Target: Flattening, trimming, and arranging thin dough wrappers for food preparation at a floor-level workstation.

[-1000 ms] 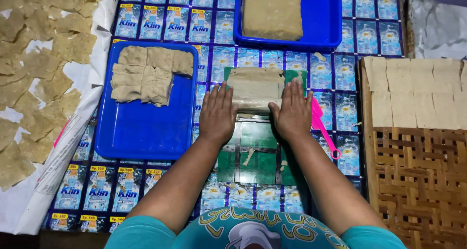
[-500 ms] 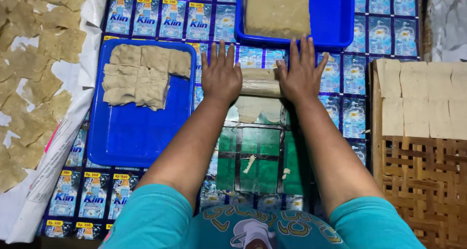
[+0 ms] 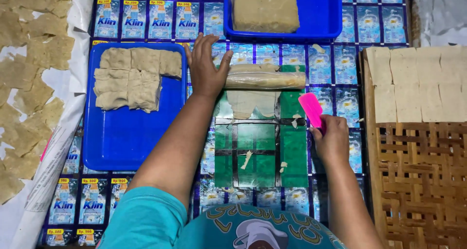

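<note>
Head view: the rolling pin (image 3: 265, 78), wrapped in a thin sheet of dough, lies with its long axis running left to right, at the far edge of the green work mat (image 3: 258, 151), its right end pointing toward the woven rack and its left end under the left hand (image 3: 204, 69). That hand lies flat, fingers (image 3: 197, 47) spread and stretched away from the person, the thumb resting against the pin's left end; it grips nothing. The right hand (image 3: 333, 142), nearer and to the right, has its fingers curled tight round the handle of a pink scraper (image 3: 311, 109), whose blade points far and slightly left, just beside the mat's right edge. A flattened piece of dough (image 3: 253, 103) lies on the mat just near of the pin, with small scraps nearer still. The surface is covered with a sheet of printed blue sachets (image 3: 146, 20); whether it is a floor or a table cannot be told. To the left, a blue tray (image 3: 126, 142) holds folded squares of dough (image 3: 129, 78) in its far half. At the far side a second blue tray (image 3: 321, 20) holds one thick slab of dough (image 3: 265, 8). On the right, a woven bamboo rack (image 3: 418, 181) carries pale cut squares (image 3: 418, 83) laid edge to edge across its far part. At the far left, dried squares (image 3: 29, 78) lie scattered on white plastic sheeting (image 3: 58, 147).
</note>
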